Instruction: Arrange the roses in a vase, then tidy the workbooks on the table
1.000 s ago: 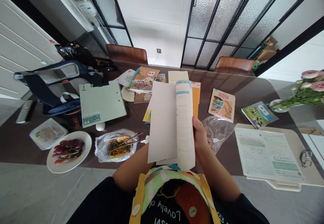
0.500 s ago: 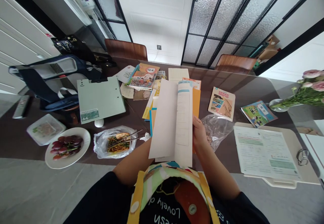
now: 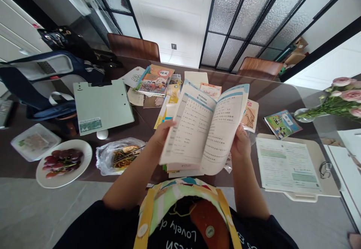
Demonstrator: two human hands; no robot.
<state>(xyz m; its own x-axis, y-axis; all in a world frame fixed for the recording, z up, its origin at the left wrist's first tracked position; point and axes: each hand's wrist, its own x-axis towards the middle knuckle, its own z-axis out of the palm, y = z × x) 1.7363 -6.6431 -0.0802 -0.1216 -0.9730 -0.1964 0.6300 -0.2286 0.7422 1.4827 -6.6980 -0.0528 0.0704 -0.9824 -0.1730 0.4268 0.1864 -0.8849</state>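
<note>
An open workbook (image 3: 197, 129) with blue page headers and printed lines is held up in front of me, above the table's front edge. My left hand (image 3: 164, 130) grips its left edge, the fingers partly behind the pages. At the right edge my right hand (image 3: 241, 140) is closed on the pages, thumb in front. Beneath the workbook lie other books and papers, largely covered by it. An orange-covered textbook (image 3: 156, 79) rests on a stack behind it to the left. A giraffe-covered book (image 3: 250, 115) is partly hidden behind the right page.
Left on the table are a green clipboard (image 3: 104, 106), a plate (image 3: 87, 162) of grapes, a lidded container (image 3: 34, 142) and a bag of noodles (image 3: 121, 157) with chopsticks. Right are a colourful booklet (image 3: 282, 124), a board with worksheets (image 3: 287, 162), glasses (image 3: 325, 169) and flowers (image 3: 344, 95).
The workbook has gone from a half-turned state with blank sides showing to spread open. My left hand has come into sight at its left edge; my right hand has shifted right.
</note>
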